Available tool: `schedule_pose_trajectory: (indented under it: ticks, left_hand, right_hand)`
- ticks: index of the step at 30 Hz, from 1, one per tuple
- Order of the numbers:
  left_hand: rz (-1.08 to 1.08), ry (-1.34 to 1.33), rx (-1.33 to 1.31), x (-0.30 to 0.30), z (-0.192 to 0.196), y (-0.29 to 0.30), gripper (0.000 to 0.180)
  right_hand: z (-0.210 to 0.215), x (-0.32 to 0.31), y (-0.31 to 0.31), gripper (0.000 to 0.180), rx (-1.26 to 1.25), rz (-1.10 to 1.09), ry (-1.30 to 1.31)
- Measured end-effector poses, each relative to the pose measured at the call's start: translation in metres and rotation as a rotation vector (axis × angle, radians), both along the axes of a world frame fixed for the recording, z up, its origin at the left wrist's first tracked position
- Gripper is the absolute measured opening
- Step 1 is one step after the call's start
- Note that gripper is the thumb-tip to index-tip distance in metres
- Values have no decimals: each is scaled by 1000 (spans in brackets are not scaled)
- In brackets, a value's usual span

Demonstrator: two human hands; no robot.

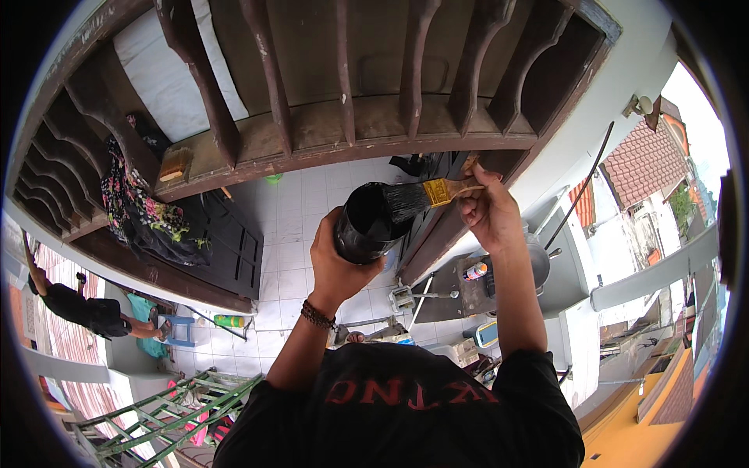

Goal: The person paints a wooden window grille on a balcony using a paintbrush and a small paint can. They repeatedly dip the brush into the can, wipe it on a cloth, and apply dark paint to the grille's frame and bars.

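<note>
My left hand is wrapped round a round dark paint container, coated black inside, held up at the middle of the view. In my right hand is a paintbrush, pinched by its wooden handle. Its ferrule is yellow and its wide bristles are black. The bristles point left and lie over the container's right rim. Whether their tips touch what is inside I cannot tell.
A brown wooden frame with curved slats spans the top. On its ledge sit a small brown block and a floral cloth. At left another person stands by a blue stool; a green ladder and spray can are below.
</note>
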State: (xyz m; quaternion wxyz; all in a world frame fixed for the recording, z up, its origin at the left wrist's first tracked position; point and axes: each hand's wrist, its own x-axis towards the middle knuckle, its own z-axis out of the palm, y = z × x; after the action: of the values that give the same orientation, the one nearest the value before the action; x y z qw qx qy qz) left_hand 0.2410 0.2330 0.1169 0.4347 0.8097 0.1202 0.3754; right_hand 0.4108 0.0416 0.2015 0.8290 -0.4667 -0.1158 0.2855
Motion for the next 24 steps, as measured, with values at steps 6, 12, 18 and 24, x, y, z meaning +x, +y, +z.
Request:
schedule_pose_trajectory:
  ticks: [6,12,18,24]
  left_hand:
    - [-226,-137,-313,1,11,-7,90]
    - [-239,-142,-402,-9,2,11,93]
    - [-132,-176,-398,-29,8,14,86]
    - [-165,-111,-438,-38,18,1,90]
  right_hand:
    - [-17,24,-30,20,403,-100,362]
    - [61,72,-101,22,435,-617,-281]
    - [156,148,-107,30,233,-1187,-999]
    - [200,196,-74,17,-42,-1491,-1179]
